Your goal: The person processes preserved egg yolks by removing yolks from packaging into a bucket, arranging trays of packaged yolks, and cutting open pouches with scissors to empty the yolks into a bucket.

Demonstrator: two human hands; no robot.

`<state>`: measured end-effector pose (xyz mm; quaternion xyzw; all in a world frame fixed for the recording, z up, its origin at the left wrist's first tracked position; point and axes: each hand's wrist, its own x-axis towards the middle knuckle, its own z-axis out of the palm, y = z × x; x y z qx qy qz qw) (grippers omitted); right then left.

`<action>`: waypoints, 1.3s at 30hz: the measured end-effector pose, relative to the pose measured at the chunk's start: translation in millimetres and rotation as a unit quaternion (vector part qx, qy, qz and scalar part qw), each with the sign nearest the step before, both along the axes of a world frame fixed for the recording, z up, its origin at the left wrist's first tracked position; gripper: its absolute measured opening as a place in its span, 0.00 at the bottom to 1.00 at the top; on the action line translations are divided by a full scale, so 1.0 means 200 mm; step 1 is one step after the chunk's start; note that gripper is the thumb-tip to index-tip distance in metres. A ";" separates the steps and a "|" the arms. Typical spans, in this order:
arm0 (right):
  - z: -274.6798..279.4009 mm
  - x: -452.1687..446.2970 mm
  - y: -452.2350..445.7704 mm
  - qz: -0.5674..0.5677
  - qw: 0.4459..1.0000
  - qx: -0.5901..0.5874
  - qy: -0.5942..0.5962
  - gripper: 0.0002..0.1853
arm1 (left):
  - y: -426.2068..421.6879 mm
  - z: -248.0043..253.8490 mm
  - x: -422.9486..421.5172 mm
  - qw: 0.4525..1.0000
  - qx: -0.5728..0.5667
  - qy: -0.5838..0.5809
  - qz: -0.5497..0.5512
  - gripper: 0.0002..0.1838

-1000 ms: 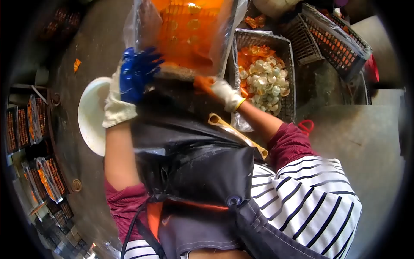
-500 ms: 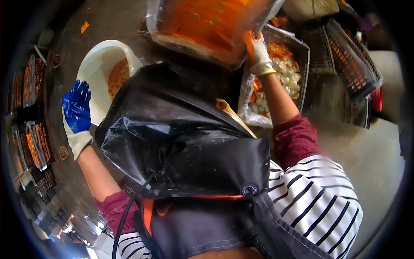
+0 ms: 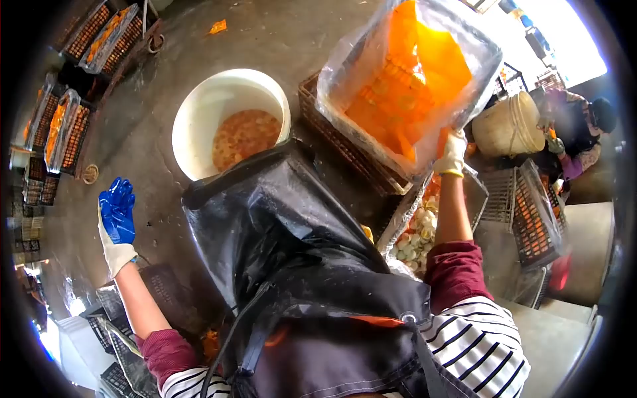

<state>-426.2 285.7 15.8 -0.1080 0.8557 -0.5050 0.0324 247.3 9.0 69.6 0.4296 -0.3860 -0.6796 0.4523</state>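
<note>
My left hand (image 3: 118, 215), in a blue-coated white glove, is held out over the floor at the left with its fingers stretched and nothing in it. My right hand (image 3: 451, 151), in a white glove with orange-stained fingers, grips the near right edge of a plastic-lined crate (image 3: 335, 93). Inside that crate lies a bright orange sheet (image 3: 434, 56). Below my right hand, another lined crate holds pale round pieces (image 3: 419, 232) and orange scraps. A white bucket (image 3: 199, 119) with orange-brown contents stands between my hands, farther away.
An empty-looking dark crate (image 3: 325, 126) lies under the lined one. Upright crates (image 3: 541, 219) and a cream bucket (image 3: 507, 126) stand at the right, near another person (image 3: 577, 126). Crates with orange contents (image 3: 66, 132) line the left. Dark crates (image 3: 123, 345) sit at lower left.
The view has turned. My left hand has moved out to the left, away from the lined crate. My right hand has shifted right with that crate, which now sits tilted, and the white bucket shows more fully.
</note>
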 end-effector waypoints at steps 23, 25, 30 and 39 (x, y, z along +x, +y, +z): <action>0.21 -0.03 0.09 0.090 0.972 -0.046 -0.214 0.06 | 0.23 -0.06 -2.20 0.815 -0.048 -0.396 -0.420 0.28; 0.18 -0.05 0.11 0.083 0.969 -0.056 -0.226 0.07 | 0.24 -0.23 -2.23 0.839 -0.164 -0.344 -0.388 0.23; 0.06 -0.10 0.17 0.117 0.969 -0.016 -0.218 0.12 | 0.13 -0.50 -2.21 0.825 -0.112 -0.325 -0.448 0.21; 0.15 0.18 0.08 0.129 0.969 -0.104 0.183 0.23 | -0.05 -0.22 -1.70 0.885 -0.167 -0.220 -0.374 0.18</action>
